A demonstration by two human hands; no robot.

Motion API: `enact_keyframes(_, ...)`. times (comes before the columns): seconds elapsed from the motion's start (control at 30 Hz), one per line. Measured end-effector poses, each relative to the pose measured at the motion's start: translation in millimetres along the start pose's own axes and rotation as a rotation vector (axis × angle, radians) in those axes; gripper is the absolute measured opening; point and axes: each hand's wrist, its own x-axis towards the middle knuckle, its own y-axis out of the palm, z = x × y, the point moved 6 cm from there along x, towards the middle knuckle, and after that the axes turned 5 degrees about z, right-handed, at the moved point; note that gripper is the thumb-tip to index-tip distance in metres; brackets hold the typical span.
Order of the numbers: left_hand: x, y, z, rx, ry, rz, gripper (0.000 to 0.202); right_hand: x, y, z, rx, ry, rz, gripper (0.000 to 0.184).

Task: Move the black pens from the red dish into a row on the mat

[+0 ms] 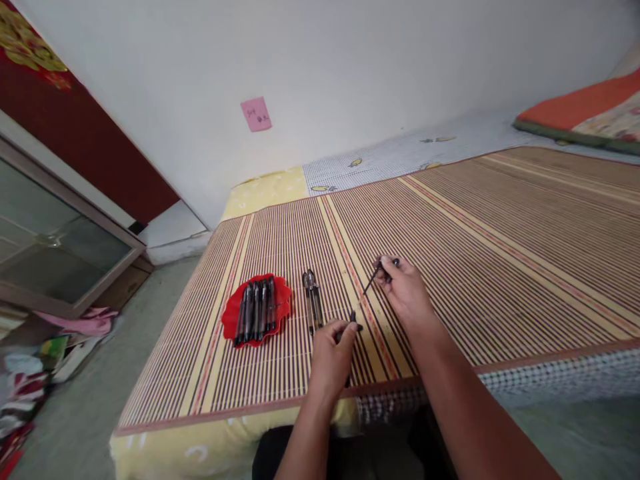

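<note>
Though apart, hands (332, 345) (403, 285) within mat edges (200, 419).

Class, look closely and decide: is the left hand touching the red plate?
Apart. The head view shows a strip of striped mat between the left hand and the edge of the red plate.

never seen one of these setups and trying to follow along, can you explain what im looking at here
No machine here: a person works bare-handed, seen by one camera worn on their head, looking forward and down. On the striped mat lie a wavy-edged red dish holding several pens and, beside it, two more pens. The left hand grips a part-hidden dark piece; the right hand holds a slender dark piece pointing toward it. Both are too small to identify.
</note>
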Motion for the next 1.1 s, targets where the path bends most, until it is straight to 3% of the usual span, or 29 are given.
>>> enact_keyframes(0.07, 1, -7.5, -6, 0.18, 0.103, -0.1, 0.028, 2, -5, 2, -0.021, -0.021, -0.019, 0.042)
enact_keyframes(0.17, 3, -16.9, -6, 0.336, 0.138, -0.216, 0.022, 2, -1, -5, -0.173, 0.012, 0.098, 0.036)
enact_keyframes(0.3, 4, -23.2, -3, 0.404, 0.14, -0.258, 0.022, -6, 15, -25, -0.41, 0.095, 0.319, 0.031)
enact_keyframes(0.4, 4, -26.0, -3, 0.411, 0.126, -0.277, 0.022, -12, 26, -35, -0.489, 0.117, 0.391, 0.03)
enact_keyframes(0.63, 5, -29.4, 3, 0.52, 0.073, -0.339, 0.024, -14, 32, -48, -0.577, 0.127, 0.396, 0.025)
enact_keyframes(0.87, 10, -27.7, 4, 0.623, 0.065, -0.34, 0.02, -17, 34, -55, -0.795, 0.109, 0.413, 0.016)
enact_keyframes(1.1, 9, -38.4, 7, 0.591, 0.087, -0.364, 0.021, -22, 47, -54, -1.073, 0.015, 0.438, 0.009)
